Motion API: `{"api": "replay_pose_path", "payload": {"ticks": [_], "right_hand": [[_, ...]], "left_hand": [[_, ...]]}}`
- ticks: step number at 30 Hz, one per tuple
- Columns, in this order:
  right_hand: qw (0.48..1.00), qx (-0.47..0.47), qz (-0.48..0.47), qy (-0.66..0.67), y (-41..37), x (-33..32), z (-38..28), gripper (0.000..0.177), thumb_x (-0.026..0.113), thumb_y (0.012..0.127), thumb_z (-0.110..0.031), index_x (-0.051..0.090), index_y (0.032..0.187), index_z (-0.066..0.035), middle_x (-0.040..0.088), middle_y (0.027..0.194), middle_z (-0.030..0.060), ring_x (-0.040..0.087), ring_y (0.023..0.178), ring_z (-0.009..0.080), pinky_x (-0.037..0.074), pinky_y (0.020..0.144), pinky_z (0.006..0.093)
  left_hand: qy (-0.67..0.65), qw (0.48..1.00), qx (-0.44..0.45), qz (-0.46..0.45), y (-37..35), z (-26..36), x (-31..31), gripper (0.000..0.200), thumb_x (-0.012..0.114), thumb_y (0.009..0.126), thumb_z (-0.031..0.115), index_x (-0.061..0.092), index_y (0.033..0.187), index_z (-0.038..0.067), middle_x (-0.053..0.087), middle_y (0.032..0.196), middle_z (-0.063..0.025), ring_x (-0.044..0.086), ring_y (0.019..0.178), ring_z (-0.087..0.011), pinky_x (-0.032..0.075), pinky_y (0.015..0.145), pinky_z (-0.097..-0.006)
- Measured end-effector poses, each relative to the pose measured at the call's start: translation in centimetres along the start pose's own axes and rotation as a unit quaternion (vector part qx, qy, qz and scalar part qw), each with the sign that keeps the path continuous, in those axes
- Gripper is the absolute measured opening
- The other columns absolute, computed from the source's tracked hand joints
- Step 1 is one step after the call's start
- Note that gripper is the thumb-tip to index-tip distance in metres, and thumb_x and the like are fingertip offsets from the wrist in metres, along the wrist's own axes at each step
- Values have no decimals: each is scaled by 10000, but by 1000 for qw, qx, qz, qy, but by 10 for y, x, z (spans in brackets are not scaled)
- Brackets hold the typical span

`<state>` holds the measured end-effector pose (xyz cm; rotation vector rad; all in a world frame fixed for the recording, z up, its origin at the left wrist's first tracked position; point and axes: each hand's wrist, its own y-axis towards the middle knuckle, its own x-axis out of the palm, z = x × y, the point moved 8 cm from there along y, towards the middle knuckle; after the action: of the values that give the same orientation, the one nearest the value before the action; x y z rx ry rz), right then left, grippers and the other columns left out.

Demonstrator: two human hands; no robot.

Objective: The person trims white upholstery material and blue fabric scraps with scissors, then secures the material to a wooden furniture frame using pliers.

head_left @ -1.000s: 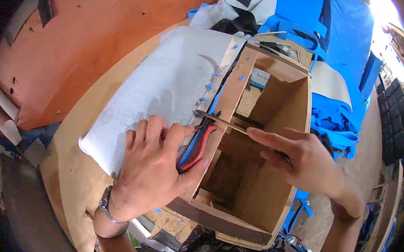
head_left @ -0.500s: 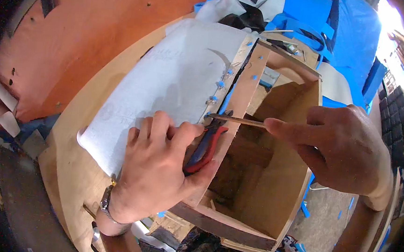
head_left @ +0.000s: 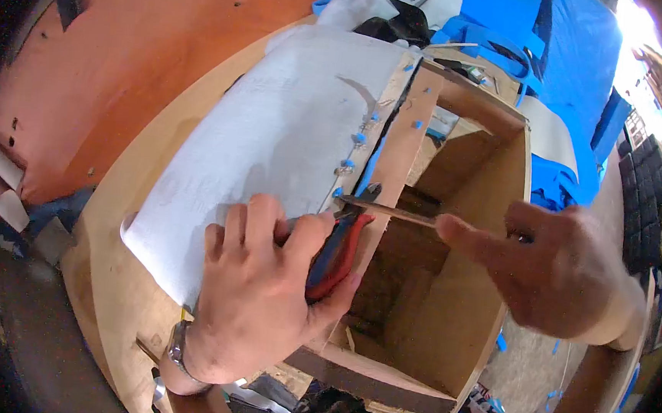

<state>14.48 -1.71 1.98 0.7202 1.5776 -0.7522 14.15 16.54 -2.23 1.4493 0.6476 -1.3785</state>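
My left hand lies over the white fabric panel and its wooden edge strip, palm down, with thumb and forefinger around red-and-blue handled pliers. The pliers' dark jaws rest on the strip. My right hand is over the open wooden box frame, fingers closed on a thin pointed metal tool. Its tip meets the strip beside a small blue tuft. More blue tufts stand in a row along the strip. The tool's handle is hidden in my right hand.
An orange-brown covered surface fills the upper left. A curved plywood edge runs beneath the panel. Blue material and white and black scraps lie at the top. Dark stacked blocks stand at the right.
My right hand and the pointed tool have shifted slightly down. The left hand and pliers also sit a little lower in view, still in the same hold.
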Motion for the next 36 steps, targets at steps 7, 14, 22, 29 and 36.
{"api": "replay_pose_path", "payload": {"ticks": [7, 14, 22, 29, 36], "right_hand": [[960, -18, 151, 235, 1, 64, 15, 575, 571, 856, -27, 508, 1418, -132, 605, 796, 123, 647, 676, 310, 551, 596, 420], [983, 33, 77, 166, -16, 31, 12, 514, 619, 803, 77, 630, 1289, -87, 615, 750, 112, 617, 639, 248, 481, 572, 365], [1000, 14, 20, -7, -3, -5, -1, 437, 688, 791, 4, 687, 1210, -119, 522, 602, 78, 540, 488, 235, 404, 466, 381], [996, -50, 12, -74, 16, -36, -19, 361, 679, 820, -55, 712, 1163, -165, 549, 584, 81, 558, 473, 245, 416, 461, 381], [995, 21, -69, -71, 9, -11, -39, 539, 666, 808, -67, 603, 1333, -170, 552, 665, 85, 568, 495, 258, 458, 474, 378]], "left_hand": [[-2, 1000, 13, 3, -3, 2, -1, 532, 782, 740, 318, 587, 1161, 57, 486, 997, -138, 513, 948, -347, 410, 803, -462], [-23, 998, 28, 41, -3, 0, -1, 490, 788, 714, 349, 618, 1105, 108, 453, 965, -118, 503, 871, -316, 393, 723, -462], [-11, 1000, 8, -3, -3, 0, 0, 558, 789, 727, 374, 594, 1165, 88, 482, 1007, -136, 506, 953, -352, 409, 805, -474], [-13, 1000, 11, 17, -5, 0, -2, 539, 767, 749, 401, 595, 1152, 88, 481, 1007, -141, 506, 952, -363, 410, 808, -487], [-7, 998, 7, 58, -13, -10, -11, 430, 762, 760, 364, 605, 1080, 123, 444, 949, -122, 498, 867, -321, 383, 699, -465]]}}
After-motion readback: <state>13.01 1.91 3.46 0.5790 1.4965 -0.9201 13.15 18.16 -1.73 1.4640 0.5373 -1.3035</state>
